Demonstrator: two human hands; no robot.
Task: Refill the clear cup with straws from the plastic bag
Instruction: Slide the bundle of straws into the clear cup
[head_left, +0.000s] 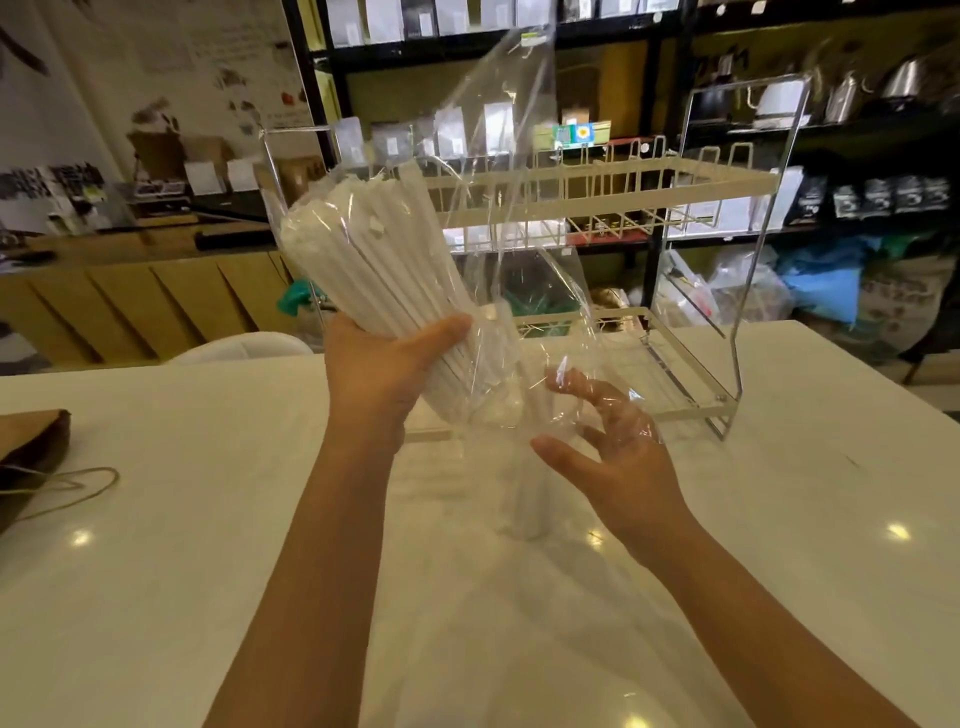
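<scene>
A: Straws, the white paper-wrapped bundle (374, 260), are in the crinkly clear plastic bag (498, 171), tilted up-left above the glossy white bench (779, 519).

B: My hands?

A: I see my left hand (387, 369) curled around the bundle's lower end through the film. My right hand (605, 441) sits beside it behind the film, fingers spread and loose, gripping nothing.

B: Behind?

A: A cream wire two-tier rack (597, 182).

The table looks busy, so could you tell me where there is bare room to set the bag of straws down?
The table is bare on the near left, between the brown paper bag and the left hand. Another bare patch lies on the right, in front of the wire rack. The middle is crowded: both hands and the plastic bag hang there.
</scene>
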